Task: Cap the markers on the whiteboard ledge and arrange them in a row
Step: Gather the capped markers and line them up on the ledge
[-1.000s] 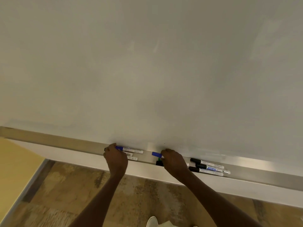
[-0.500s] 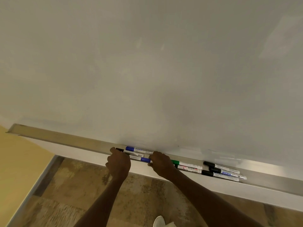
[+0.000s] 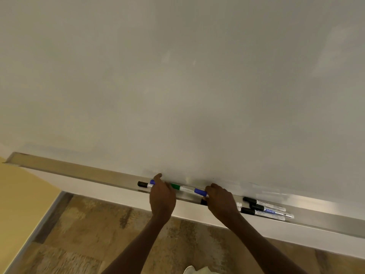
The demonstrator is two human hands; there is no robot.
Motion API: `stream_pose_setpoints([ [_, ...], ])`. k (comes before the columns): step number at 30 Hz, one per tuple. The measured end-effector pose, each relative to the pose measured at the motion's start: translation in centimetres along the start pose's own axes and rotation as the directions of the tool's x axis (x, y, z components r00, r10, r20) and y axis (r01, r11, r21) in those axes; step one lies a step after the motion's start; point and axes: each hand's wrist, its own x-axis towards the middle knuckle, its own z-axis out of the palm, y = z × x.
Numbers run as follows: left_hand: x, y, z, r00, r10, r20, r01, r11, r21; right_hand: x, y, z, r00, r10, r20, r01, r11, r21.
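Observation:
Several capped markers lie on the metal whiteboard ledge (image 3: 83, 172). A black-capped marker (image 3: 142, 184) and a blue-capped one (image 3: 152, 182) poke out left of my left hand (image 3: 162, 194), which rests over them with fingers curled. A green-capped marker (image 3: 177, 187) lies between my hands. My right hand (image 3: 221, 200) pinches a blue-capped marker (image 3: 200, 192) at its right end; another black cap (image 3: 203, 202) shows under that hand. Three black-capped markers (image 3: 264, 208) lie grouped further right.
The blank whiteboard (image 3: 177, 86) fills the upper view. The ledge's left end (image 3: 13, 158) is near a yellow wall (image 3: 17, 194). Below is patterned brown floor (image 3: 88, 234) and the tip of a white shoe (image 3: 189, 269).
Both hands slid markers along the ledge. The green marker now shows between my hands, and my right hand has moved right, holding a blue-capped marker.

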Motion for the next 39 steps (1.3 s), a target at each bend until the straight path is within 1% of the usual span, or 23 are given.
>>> stream_pose_setpoints([
  [2,-0.9,0.6,1.3,0.999,0.021,0.05,-0.019,0.999,-0.049,-0.9,1.6,-0.7,0.999,0.05,0.004,-0.05,0.998,-0.037],
  [6,-2.8,1.5,3.5,0.993,0.057,0.102,-0.044,0.992,-0.121,-2.1,3.6,-1.6,0.992,0.128,0.006,-0.127,0.989,-0.071],
  [10,-4.0,2.3,5.3,0.985,0.019,0.174,0.019,0.977,-0.212,-3.1,5.0,-2.0,0.982,0.19,-0.012,-0.191,0.979,-0.072],
  [13,-4.3,2.8,6.2,0.974,-0.013,0.226,0.069,0.968,-0.24,-3.8,5.9,-2.2,0.972,0.231,-0.051,-0.233,0.972,-0.042],
  [14,-4.3,2.9,6.3,0.977,-0.015,0.211,0.067,0.968,-0.244,-4.0,5.9,-2.3,0.967,0.245,-0.069,-0.245,0.969,-0.005],
  [16,-4.2,2.6,6.0,0.992,0.005,0.127,0.026,0.971,-0.237,-4.2,5.6,-2.3,0.966,0.246,-0.084,-0.238,0.966,0.1],
  [18,-3.7,2.0,5.1,0.999,0.015,0.03,-0.007,0.97,-0.244,-4.2,5.0,-2.1,0.983,0.173,-0.069,-0.159,0.973,0.17],
  [20,-2.7,1.5,3.8,0.999,0.004,-0.048,-0.016,0.965,-0.26,-4.1,4.5,-2.0,0.995,0.092,-0.047,-0.081,0.977,0.195],
  [23,-0.6,0.5,1.7,0.988,0.001,-0.157,-0.025,0.988,-0.154,-3.5,3.5,-1.8,0.998,-0.028,-0.058,0.038,0.983,0.181],
  [25,0.7,-0.5,0.4,0.984,0.02,-0.178,-0.022,1.0,-0.01,-3.0,2.5,-1.8,0.993,-0.074,-0.091,0.088,0.983,0.16],
  [26,1.2,-1.1,-0.1,0.986,0.064,-0.152,-0.05,0.994,0.093,-2.7,1.9,-1.8,0.99,-0.087,-0.109,0.103,0.984,0.146],
  [27,1.5,-1.7,-0.4,0.989,0.119,-0.091,-0.098,0.974,0.206,-2.5,1.5,-1.8,0.989,-0.093,-0.119,0.107,0.986,0.125],
  [29,1.8,-3.2,-0.6,0.975,0.208,0.078,-0.222,0.881,0.418,-1.8,0.4,-1.9,0.988,-0.092,-0.125,0.104,0.991,0.089],
  [30,1.7,-4.0,-0.5,0.96,0.237,0.152,-0.281,0.831,0.481,-1.5,-0.1,-1.9,0.987,-0.094,-0.128,0.105,0.991,0.081],
  [32,1.5,-5.2,-0.3,0.936,0.257,0.239,-0.347,0.783,0.516,-0.9,-1.2,-1.9,0.985,-0.104,-0.14,0.115,0.991,0.073],
  [34,1.3,-5.8,-0.1,0.931,0.246,0.268,-0.354,0.781,0.514,-0.3,-2.3,-1.8,0.982,-0.117,-0.146,0.13,0.988,0.083],
  [37,1.1,-5.8,-0.2,0.934,0.243,0.263,-0.344,0.81,0.475,0.9,-4.0,-1.2,0.983,-0.139,-0.121,0.148,0.987,0.063],
  [39,1.0,-5.5,-0.5,0.943,0.251,0.218,-0.324,0.843,0.43,1.8,-5.0,-0.5,0.983,-0.152,-0.104,0.156,0.987,0.036],
])
